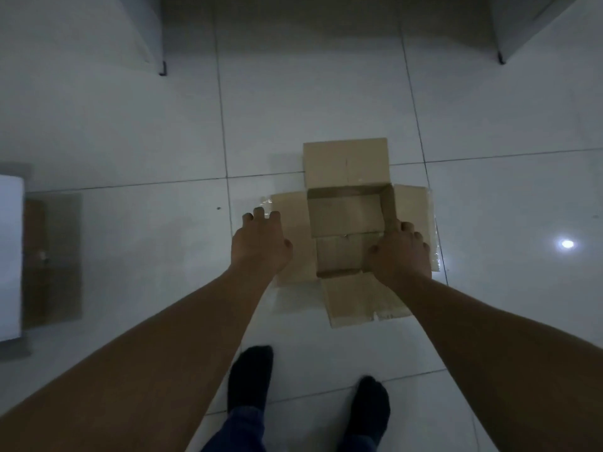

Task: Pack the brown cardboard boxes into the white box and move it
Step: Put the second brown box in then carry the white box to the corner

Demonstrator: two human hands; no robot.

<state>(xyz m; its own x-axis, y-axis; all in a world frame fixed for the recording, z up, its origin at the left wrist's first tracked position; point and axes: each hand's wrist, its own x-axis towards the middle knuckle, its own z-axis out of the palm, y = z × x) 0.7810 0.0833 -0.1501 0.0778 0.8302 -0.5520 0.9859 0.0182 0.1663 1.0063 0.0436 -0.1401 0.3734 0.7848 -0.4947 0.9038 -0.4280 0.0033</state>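
A brown cardboard box (346, 216) stands on the white tiled floor with all its flaps spread outward and nothing inside. My right hand (399, 252) grips the box's right wall near the front corner, thumb inside and fingers on the right flap. My left hand (259, 244) hovers over the left flap with its fingers spread and nothing in them. At the far left edge lies a white box (9, 256), only partly in view, with a brown flat cardboard piece (52, 259) beside it.
My two feet in dark socks (251, 376) stand on the tiles just in front of the box. White furniture with dark legs (162, 68) stands at the back left and back right. A lamp reflection glints on the floor at right.
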